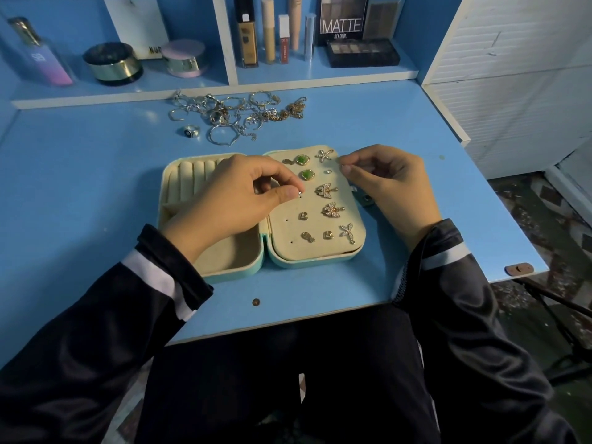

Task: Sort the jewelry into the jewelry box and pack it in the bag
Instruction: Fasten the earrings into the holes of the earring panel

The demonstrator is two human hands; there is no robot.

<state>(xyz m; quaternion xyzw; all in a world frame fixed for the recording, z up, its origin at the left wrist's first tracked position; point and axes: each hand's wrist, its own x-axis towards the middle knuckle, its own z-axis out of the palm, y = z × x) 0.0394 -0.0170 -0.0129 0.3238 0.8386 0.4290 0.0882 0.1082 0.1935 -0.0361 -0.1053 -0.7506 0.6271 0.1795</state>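
Small stud (300,194) is pinched between thumb and forefinger of my left hand (230,200), right at the earring panel (285,229) of the open jewelry box (243,272), mid-table (96,187). The panel already carries several earrings. My right hand (387,190) is curled at the panel's top right corner, fingertips together; I can't tell if it holds anything. Step, I'd say: seating studs. Next needs the post lined up with a free hole and pushed straight in. The unsorted pile (237,113) and ring (191,131) wait near the shelf. No bag in view.
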